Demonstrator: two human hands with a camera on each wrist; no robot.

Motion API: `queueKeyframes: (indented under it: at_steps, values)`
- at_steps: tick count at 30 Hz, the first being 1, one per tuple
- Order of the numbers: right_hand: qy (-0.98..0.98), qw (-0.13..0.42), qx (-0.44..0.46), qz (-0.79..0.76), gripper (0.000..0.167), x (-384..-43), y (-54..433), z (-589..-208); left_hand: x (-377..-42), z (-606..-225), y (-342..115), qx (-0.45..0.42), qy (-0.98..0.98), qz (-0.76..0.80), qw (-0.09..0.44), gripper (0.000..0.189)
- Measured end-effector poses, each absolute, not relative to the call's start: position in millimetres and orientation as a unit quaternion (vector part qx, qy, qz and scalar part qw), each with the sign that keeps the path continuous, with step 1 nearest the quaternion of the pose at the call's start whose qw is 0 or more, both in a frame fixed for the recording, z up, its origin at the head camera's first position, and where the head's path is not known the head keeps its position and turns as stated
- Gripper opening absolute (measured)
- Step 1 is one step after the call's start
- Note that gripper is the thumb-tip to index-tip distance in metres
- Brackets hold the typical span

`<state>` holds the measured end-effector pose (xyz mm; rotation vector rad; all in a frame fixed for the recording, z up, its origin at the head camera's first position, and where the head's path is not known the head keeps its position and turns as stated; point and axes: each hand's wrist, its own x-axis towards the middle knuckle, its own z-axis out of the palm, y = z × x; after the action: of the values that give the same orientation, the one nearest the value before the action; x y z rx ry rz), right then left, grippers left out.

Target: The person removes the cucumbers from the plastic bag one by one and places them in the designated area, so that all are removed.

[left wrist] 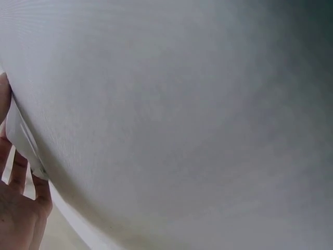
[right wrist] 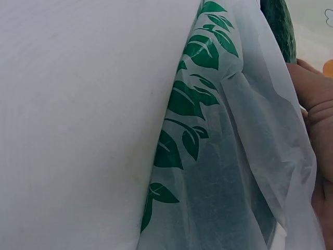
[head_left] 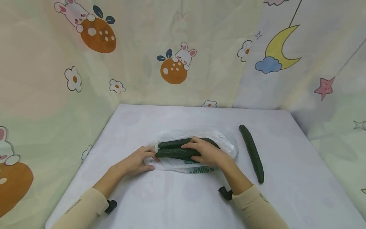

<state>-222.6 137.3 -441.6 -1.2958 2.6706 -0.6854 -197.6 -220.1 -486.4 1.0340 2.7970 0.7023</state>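
Observation:
A thin white plastic bag [head_left: 166,165] with green leaf prints lies mid-table, with dark green cucumbers on or in it. My right hand [head_left: 208,152] reaches over the bag, its fingers curled round the front cucumber [head_left: 172,153]. Behind it lies another cucumber [head_left: 173,144], partly hidden by that hand. More dark green shows below the front one. At the bag's left end, my left hand [head_left: 140,161] pinches the plastic between thumb and fingers; the left wrist view shows a fold of the bag [left wrist: 22,138] there. The right wrist view shows the bag's printed side [right wrist: 203,151] close up.
A single loose cucumber [head_left: 252,154] lies to the right of the bag, slanting toward the table's front. The white table [head_left: 171,200] is bordered by printed cloth walls [head_left: 137,57] at the back and sides. A black device [head_left: 225,193] is strapped at each wrist.

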Motion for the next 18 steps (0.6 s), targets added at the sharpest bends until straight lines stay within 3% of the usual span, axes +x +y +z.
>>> queueKeyframes:
  at_steps: [8, 18]
  values:
    - [0.867, 0.044, -0.434, -0.242, 0.054, -225.2, 141.0, -443.6, -200.1, -486.9, -219.6, 0.337, 0.914, 0.224, 0.038, 0.023]
    - [0.843, -0.016, -0.475, -0.252, 0.053, -227.3, 136.1, -439.5, -198.7, -489.3, -218.4, 0.342, 0.910, 0.233, 0.027, 0.026]
